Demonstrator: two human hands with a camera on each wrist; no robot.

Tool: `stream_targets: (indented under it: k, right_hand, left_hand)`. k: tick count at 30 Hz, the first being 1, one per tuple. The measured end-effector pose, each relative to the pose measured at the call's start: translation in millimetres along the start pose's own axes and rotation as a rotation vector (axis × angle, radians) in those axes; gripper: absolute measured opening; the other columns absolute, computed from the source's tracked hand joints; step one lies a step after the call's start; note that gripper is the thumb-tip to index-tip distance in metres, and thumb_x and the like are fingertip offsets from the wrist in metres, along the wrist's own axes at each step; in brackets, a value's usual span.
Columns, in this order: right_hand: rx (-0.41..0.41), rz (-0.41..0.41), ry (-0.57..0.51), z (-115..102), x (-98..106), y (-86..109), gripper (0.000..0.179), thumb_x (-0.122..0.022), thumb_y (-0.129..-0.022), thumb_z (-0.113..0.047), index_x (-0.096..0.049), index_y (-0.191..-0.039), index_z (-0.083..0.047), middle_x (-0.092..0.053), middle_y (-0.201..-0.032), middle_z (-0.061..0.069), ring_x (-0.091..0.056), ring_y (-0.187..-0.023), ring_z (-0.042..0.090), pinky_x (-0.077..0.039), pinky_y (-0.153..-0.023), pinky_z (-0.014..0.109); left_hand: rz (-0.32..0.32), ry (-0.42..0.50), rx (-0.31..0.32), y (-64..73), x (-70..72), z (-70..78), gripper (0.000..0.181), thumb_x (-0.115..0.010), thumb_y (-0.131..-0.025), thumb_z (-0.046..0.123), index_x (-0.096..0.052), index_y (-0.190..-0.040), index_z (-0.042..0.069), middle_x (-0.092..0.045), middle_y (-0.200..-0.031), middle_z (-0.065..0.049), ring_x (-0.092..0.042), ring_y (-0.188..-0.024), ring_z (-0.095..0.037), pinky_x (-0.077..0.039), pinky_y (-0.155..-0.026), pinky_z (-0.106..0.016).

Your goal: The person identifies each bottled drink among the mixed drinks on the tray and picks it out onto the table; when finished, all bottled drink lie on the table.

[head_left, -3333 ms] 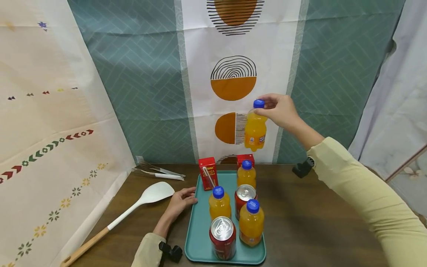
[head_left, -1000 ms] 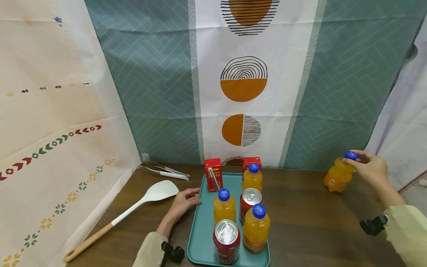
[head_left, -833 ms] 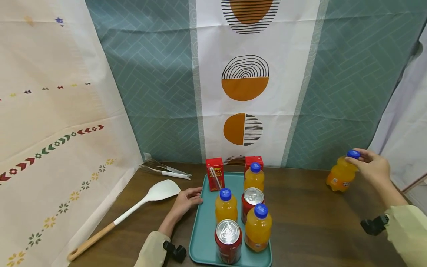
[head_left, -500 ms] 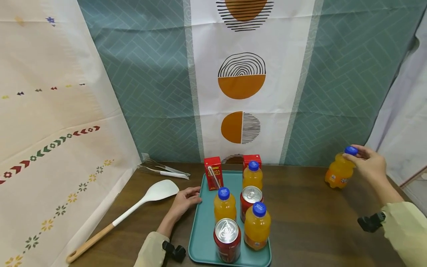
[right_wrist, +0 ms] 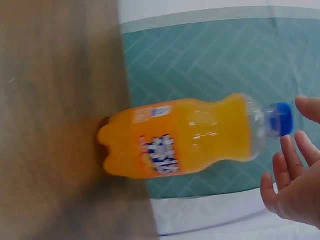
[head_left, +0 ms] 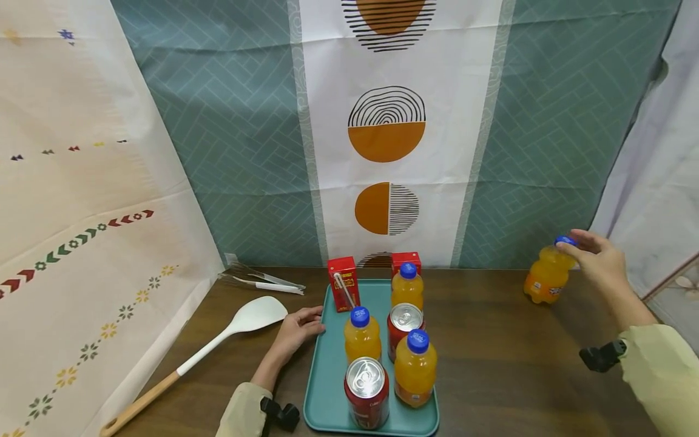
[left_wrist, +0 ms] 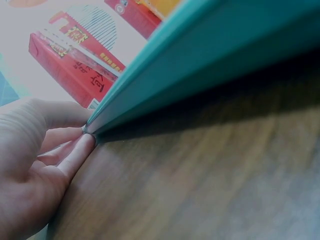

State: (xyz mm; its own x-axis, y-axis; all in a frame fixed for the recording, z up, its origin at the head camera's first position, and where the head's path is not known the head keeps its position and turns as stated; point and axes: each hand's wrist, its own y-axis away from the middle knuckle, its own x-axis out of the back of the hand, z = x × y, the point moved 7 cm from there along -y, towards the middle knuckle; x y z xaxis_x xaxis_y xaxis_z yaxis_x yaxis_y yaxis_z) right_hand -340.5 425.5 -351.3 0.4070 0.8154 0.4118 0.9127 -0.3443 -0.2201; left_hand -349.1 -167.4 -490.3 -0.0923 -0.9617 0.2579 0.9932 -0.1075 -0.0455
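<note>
Orange-drink bottle [right_wrist: 185, 137], upright on surface [head_left: 491, 364]; right hand [head_left: 599, 260], loosely spread round cap [right_wrist: 282, 120] (thumb [right_wrist: 310, 109] clear); left hand [head_left: 295, 334], relaxed, touching tray [head_left: 329, 379].

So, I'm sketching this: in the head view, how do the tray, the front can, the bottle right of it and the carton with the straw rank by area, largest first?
1. Tray
2. Front can and bottle: too alike to rank
3. Carton: smallest here, though farther back
</note>
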Motion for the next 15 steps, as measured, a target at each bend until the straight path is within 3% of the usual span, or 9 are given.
stream_targets:
  k: [4,8,12,15]
  right_hand:
    - [-0.011,0.036,-0.049,-9,9,0.3,0.018,-0.065,-0.092,-0.035,-0.054,-0.104,-0.043,-0.051,-0.085,-0.043,-0.045,-0.08,-0.02,-0.036,-0.066,-0.003]
    - [-0.021,0.064,-0.035,-23,11,4.7,0.029,-0.064,-0.092,-0.039,-0.058,-0.12,-0.037,-0.05,-0.089,-0.04,-0.044,-0.086,-0.017,-0.036,-0.069,-0.003]
    - [0.034,0.079,-0.048,-41,7,13.2,0.034,-0.064,-0.093,-0.036,-0.06,-0.126,-0.031,-0.053,-0.092,-0.041,-0.046,-0.105,-0.015,-0.035,-0.084,-0.005]
    - [0.092,0.078,-0.053,-54,0,18.9,0.031,-0.065,-0.093,-0.033,-0.061,-0.124,-0.031,-0.053,-0.093,-0.044,-0.042,-0.113,-0.016,-0.023,-0.114,0.009]
  left_hand:
    - [0.003,0.003,0.012,0.1,0.1,-1.5,0.042,-0.073,-0.083,0.002,-0.064,-0.123,-0.005,-0.066,-0.114,-0.022,-0.062,-0.092,-0.009,-0.05,-0.078,-0.012]
    - [0.008,0.007,0.029,-0.7,0.4,-3.7,0.043,-0.073,-0.082,0.002,-0.065,-0.123,-0.003,-0.067,-0.113,-0.019,-0.062,-0.093,-0.011,-0.05,-0.077,-0.012]
    - [0.009,-0.001,0.031,-1.5,0.9,-4.1,0.043,-0.074,-0.082,0.002,-0.065,-0.123,-0.003,-0.067,-0.113,-0.019,-0.062,-0.094,-0.012,-0.05,-0.077,-0.012]
    - [0.003,-0.004,0.028,-1.1,0.7,-2.9,0.043,-0.073,-0.083,0.003,-0.064,-0.124,-0.005,-0.066,-0.114,-0.021,-0.061,-0.094,-0.012,-0.05,-0.077,-0.011]
